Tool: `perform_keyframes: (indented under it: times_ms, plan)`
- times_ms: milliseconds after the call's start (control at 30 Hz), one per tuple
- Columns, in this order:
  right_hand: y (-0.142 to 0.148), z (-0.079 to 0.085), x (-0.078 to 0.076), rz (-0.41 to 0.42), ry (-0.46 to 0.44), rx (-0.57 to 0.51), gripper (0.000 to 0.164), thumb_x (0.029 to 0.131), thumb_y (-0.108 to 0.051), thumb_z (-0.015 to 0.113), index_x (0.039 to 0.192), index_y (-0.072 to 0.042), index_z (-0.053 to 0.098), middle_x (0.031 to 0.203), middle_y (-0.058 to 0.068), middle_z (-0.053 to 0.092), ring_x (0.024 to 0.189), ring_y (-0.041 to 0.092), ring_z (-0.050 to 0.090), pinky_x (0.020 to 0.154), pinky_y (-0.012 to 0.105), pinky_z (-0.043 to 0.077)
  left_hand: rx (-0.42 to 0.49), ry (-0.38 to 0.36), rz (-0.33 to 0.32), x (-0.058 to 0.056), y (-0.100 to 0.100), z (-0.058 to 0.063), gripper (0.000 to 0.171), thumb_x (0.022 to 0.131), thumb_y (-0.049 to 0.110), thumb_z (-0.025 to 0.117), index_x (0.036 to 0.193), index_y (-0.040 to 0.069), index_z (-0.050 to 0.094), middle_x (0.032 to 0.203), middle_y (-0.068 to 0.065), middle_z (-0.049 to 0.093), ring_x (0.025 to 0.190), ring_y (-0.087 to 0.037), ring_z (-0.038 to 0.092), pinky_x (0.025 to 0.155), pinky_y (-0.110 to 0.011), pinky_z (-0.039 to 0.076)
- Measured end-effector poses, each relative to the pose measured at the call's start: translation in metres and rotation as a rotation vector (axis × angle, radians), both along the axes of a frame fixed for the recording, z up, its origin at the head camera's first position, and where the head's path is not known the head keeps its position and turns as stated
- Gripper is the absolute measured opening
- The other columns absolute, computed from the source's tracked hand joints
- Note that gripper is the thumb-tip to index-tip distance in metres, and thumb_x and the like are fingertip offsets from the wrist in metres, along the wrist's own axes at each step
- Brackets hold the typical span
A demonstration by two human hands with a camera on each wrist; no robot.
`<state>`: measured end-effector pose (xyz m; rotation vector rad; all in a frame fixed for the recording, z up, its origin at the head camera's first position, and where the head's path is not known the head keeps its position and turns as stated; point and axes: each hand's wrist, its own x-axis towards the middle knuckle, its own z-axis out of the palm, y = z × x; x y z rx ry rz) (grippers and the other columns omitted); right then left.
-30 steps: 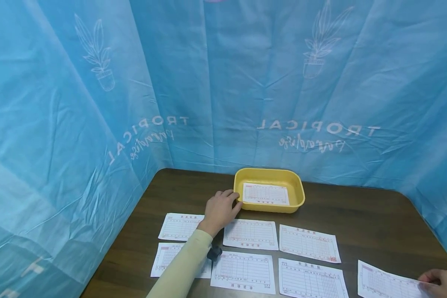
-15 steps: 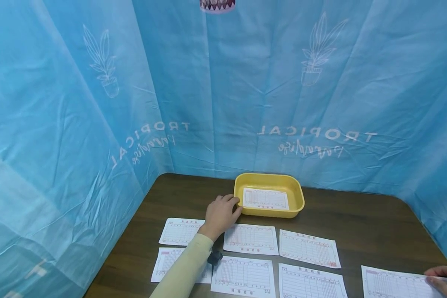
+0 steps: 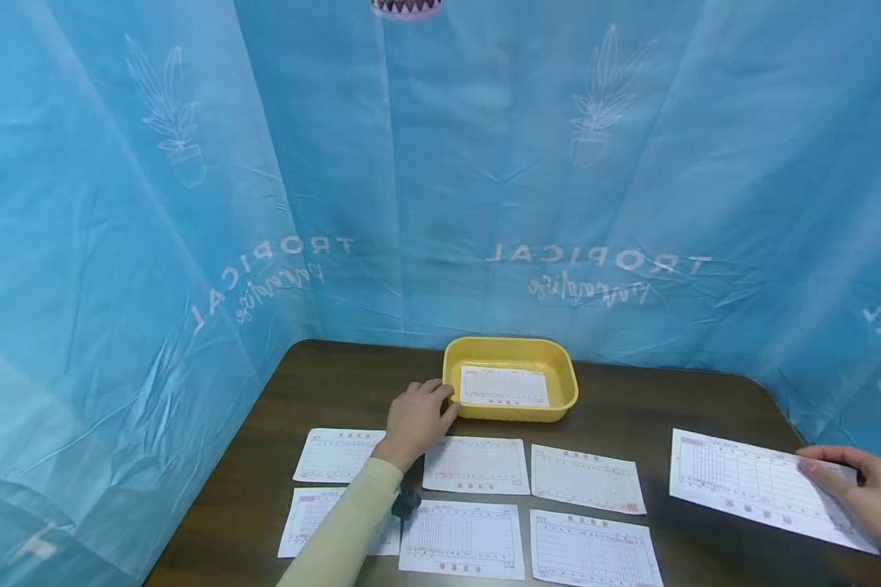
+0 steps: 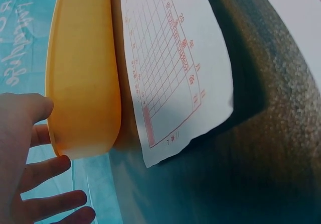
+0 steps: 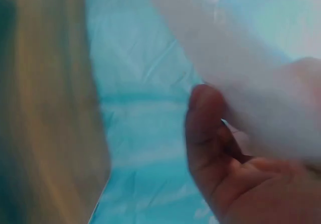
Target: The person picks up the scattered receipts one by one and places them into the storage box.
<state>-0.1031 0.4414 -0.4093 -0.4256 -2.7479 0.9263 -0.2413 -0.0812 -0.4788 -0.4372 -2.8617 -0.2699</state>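
Observation:
My left hand (image 3: 417,417) holds the left front corner of a yellow plastic tray (image 3: 514,414), thumb and fingers at its rim. In the left wrist view some fingers (image 4: 55,201) are spread apart beside the tray. A printed paper form (image 3: 504,386) lies flat inside the tray. At the right, my right hand (image 3: 862,493) pinches the right end of another printed form (image 3: 749,481) between thumb and fingers, raised above the table. That sheet is blurred in the right wrist view, where the thumb or a finger (image 5: 205,128) shows against it.
Several more forms lie in two rows in front of the tray, such as a front middle form (image 3: 461,540) and a back right form (image 3: 587,479). My left sleeve (image 3: 356,522) covers parts of the left ones. Blue printed curtains (image 3: 440,204) surround the dark wooden table (image 3: 631,408).
My right hand has lifted its form off the table and brought it up and to the left. The left hand stays at the tray. The head view has shifted slightly.

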Motion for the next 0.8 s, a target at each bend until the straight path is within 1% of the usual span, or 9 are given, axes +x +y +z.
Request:
perform_keyframes:
  times_ms: [67, 133, 200, 367, 400, 467, 567, 633, 800]
  plan:
    - [-0.015, 0.011, -0.008, 0.021, 0.034, -0.030, 0.043, 0.101, -0.024, 0.049, 0.117, 0.016, 0.051, 0.079, 0.003, 0.059, 0.055, 0.012, 0.054, 0.048, 0.028, 0.044, -0.006, 0.005, 0.015, 0.001, -0.006, 0.001, 0.040, 0.094, 0.047, 0.057, 0.124, 0.024, 0.065, 0.129, -0.002, 0.059, 0.112, -0.026, 0.056, 0.084, -0.045, 0.051]
    - [-0.026, 0.021, -0.013, 0.031, 0.058, -0.078, 0.044, 0.102, -0.024, 0.048, 0.119, 0.015, 0.049, 0.078, -0.002, 0.058, 0.054, 0.015, 0.057, 0.046, 0.030, 0.046, -0.005, -0.004, -0.002, 0.001, -0.009, 0.001, 0.041, 0.094, 0.048, 0.055, 0.125, 0.023, 0.064, 0.129, -0.003, 0.059, 0.112, -0.026, 0.056, 0.084, -0.044, 0.051]
    - [-0.036, 0.030, -0.018, 0.031, 0.059, -0.063, 0.047, 0.101, -0.031, 0.050, 0.120, 0.012, 0.051, 0.078, -0.002, 0.056, 0.055, 0.015, 0.056, 0.046, 0.030, 0.045, -0.006, -0.002, -0.013, 0.001, -0.009, 0.002, 0.042, 0.095, 0.050, 0.053, 0.125, 0.023, 0.064, 0.129, -0.002, 0.059, 0.112, -0.026, 0.056, 0.084, -0.043, 0.051]
    - [-0.059, 0.045, -0.038, 0.080, 0.000, 0.009, 0.061, 0.095, -0.051, 0.051, 0.124, 0.002, 0.056, 0.096, 0.016, 0.059, 0.064, 0.019, 0.051, 0.049, 0.031, 0.041, -0.019, 0.014, -0.004, -0.002, -0.009, 0.003, 0.043, 0.095, 0.051, 0.052, 0.125, 0.024, 0.064, 0.128, -0.001, 0.059, 0.111, -0.025, 0.056, 0.084, -0.043, 0.052]
    - [-0.064, 0.048, -0.043, 0.096, -0.007, 0.004, 0.063, 0.095, -0.053, 0.050, 0.125, 0.001, 0.056, 0.103, 0.019, 0.058, 0.068, 0.020, 0.051, 0.050, 0.031, 0.041, -0.017, 0.016, -0.004, -0.003, -0.009, 0.002, 0.042, 0.095, 0.050, 0.052, 0.125, 0.023, 0.064, 0.129, -0.002, 0.059, 0.111, -0.025, 0.056, 0.084, -0.043, 0.051]
    - [-0.073, 0.051, -0.054, 0.142, -0.011, -0.014, 0.063, 0.094, -0.054, 0.050, 0.126, 0.000, 0.056, 0.109, 0.022, 0.056, 0.071, 0.022, 0.052, 0.051, 0.032, 0.042, -0.011, 0.016, -0.004, -0.003, -0.010, 0.002, 0.042, 0.095, 0.049, 0.054, 0.125, 0.023, 0.064, 0.129, -0.002, 0.059, 0.111, -0.026, 0.056, 0.084, -0.044, 0.051]
    - [-0.091, 0.051, -0.069, 0.199, -0.018, -0.073, 0.062, 0.095, -0.052, 0.051, 0.128, 0.000, 0.055, 0.113, 0.023, 0.054, 0.073, 0.023, 0.054, 0.053, 0.032, 0.045, -0.008, 0.008, 0.003, -0.002, -0.012, 0.003, 0.041, 0.094, 0.049, 0.055, 0.125, 0.024, 0.064, 0.129, -0.002, 0.058, 0.111, -0.026, 0.056, 0.084, -0.044, 0.052]
    - [-0.104, 0.048, -0.079, 0.233, -0.024, -0.129, 0.060, 0.096, -0.049, 0.052, 0.129, 0.001, 0.054, 0.111, 0.023, 0.054, 0.070, 0.024, 0.058, 0.052, 0.033, 0.049, -0.005, 0.008, 0.004, -0.002, -0.012, 0.003, 0.040, 0.094, 0.048, 0.055, 0.125, 0.024, 0.064, 0.130, -0.002, 0.058, 0.111, -0.026, 0.056, 0.083, -0.044, 0.052]
    - [-0.130, 0.037, -0.100, 0.280, 0.023, -0.166, 0.051, 0.098, -0.040, 0.052, 0.125, 0.003, 0.056, 0.110, 0.023, 0.055, 0.073, 0.027, 0.059, 0.054, 0.033, 0.052, -0.007, 0.003, -0.006, -0.001, -0.010, 0.003, 0.041, 0.095, 0.049, 0.053, 0.125, 0.023, 0.064, 0.130, -0.002, 0.058, 0.112, -0.026, 0.056, 0.084, -0.044, 0.051]
